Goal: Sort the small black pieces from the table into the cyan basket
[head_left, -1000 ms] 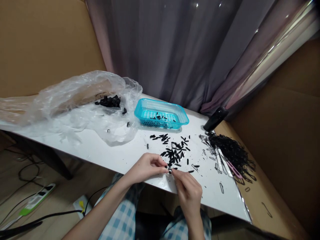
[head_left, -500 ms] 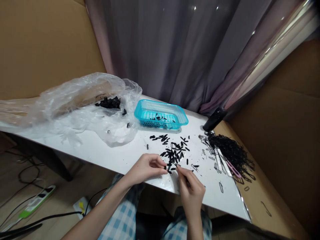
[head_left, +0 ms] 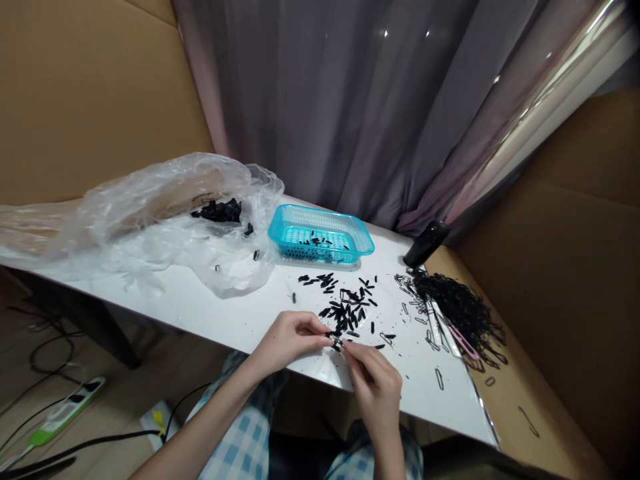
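Left hand [head_left: 290, 337] reaches in from the lower left, forearm angled up over the table's [head_left: 200, 307] near edge, fingers curled and pinched tight on a small black piece [head_left: 336, 342]. Right hand [head_left: 375, 383] comes up from below, thumb and forefinger narrowed to a pinch, meeting that same piece tip to tip. Just beyond lies the scatter of black pieces [head_left: 350, 308], with the blue basket [head_left: 321, 235] farther back.

Teal basket [head_left: 361, 235], plastic bag [head_left: 150, 220], curtain [head_left: 360, 107].
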A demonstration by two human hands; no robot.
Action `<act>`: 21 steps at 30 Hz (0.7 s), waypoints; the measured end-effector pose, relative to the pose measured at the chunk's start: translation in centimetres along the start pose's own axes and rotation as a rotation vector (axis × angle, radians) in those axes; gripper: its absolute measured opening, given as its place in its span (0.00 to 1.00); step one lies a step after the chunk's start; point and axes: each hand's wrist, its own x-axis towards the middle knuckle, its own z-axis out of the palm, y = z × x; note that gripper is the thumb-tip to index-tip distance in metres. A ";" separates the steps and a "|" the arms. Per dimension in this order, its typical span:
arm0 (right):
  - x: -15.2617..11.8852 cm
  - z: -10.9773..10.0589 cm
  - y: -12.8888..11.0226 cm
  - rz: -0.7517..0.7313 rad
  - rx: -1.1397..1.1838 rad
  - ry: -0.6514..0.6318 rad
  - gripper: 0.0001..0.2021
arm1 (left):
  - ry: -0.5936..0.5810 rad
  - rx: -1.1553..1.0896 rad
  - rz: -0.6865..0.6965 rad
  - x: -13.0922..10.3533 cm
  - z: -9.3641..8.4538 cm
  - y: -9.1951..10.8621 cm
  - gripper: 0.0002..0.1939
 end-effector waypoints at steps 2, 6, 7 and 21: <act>0.0 0.0 0.1 -0.004 0.001 -0.013 0.10 | 0.014 0.004 0.011 0.0 0.0 0.0 0.09; 0.0 0.0 0.1 -0.007 -0.001 -0.028 0.10 | 0.023 0.012 0.020 0.0 0.1 -0.1 0.09; 0.0 0.0 0.1 -0.009 -0.001 -0.030 0.10 | 0.024 0.016 0.022 0.0 0.1 -0.1 0.09; 0.0 0.1 0.3 -0.032 -0.013 -0.051 0.12 | 0.028 0.075 0.039 0.1 0.0 -0.6 0.08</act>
